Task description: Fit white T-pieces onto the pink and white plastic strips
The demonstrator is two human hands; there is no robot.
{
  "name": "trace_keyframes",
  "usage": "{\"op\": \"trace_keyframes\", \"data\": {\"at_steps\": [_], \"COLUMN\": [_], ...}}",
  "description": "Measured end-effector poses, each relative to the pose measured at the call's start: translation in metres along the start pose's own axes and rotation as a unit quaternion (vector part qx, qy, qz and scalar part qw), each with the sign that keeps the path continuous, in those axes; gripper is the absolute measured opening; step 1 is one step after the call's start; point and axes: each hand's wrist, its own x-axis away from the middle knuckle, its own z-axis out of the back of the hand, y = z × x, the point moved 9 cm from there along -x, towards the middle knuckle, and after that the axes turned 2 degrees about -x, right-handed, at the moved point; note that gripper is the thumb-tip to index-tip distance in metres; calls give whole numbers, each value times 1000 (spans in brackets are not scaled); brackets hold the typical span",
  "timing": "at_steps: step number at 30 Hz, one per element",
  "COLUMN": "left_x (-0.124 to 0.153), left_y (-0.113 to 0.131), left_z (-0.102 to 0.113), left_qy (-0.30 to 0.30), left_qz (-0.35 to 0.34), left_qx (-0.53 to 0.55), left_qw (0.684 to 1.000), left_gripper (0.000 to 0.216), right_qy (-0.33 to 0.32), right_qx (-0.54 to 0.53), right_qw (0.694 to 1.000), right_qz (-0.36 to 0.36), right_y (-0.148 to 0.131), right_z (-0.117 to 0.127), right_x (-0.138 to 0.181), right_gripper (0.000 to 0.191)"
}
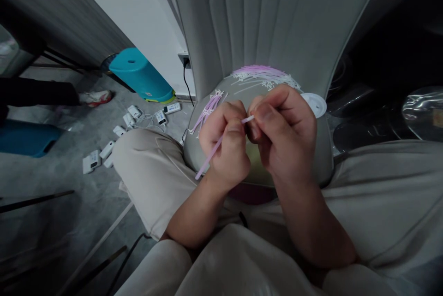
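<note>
A thin light-purple plastic stick [208,157] slants through my left hand [225,146], pinched between thumb and curled forefinger. Its lower end sticks out toward my left wrist. At the upper end is a short white piece, and my right hand [289,132] grips there with thumb and fingers closed; whether that piece is separate from the stick I cannot tell. Both hands nearly touch above the grey chair seat [320,162]. Beyond them lies a pile of pink and white sticks [263,74]. A smaller bunch of purple sticks with white ends [209,109] is left of my left hand.
A white round disc [314,104] sits at the seat's right edge. The grey chair back [273,14] rises behind. On the floor at left are white power banks with cables [133,116], a blue bin-like container [138,72] and another person's shoe [98,98].
</note>
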Motion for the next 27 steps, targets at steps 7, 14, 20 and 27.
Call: {"op": "trace_keyframes", "data": {"at_steps": [7, 14, 20, 27], "left_x": [0, 0, 0, 3], "left_y": [-1, -1, 1, 2], "left_z": [3, -2, -2, -2], "left_qy": [5, -17, -24, -28], "left_qz": [13, -3, -25, -11], "left_qx": [-27, 18, -6, -31], "left_qw": [1000, 1000, 999, 999], "left_gripper": [39, 33, 37, 35], "right_qy": [-26, -2, 5, -18], "right_qx": [-47, -22, 14, -22], "right_qw": [998, 1000, 1000, 1000], "right_qz": [18, 12, -12, 10], "right_y": [-1, -1, 3, 3], "right_z": [-3, -2, 0, -2], "right_x": [1, 2, 1, 1], "right_gripper": [17, 18, 24, 22]}}
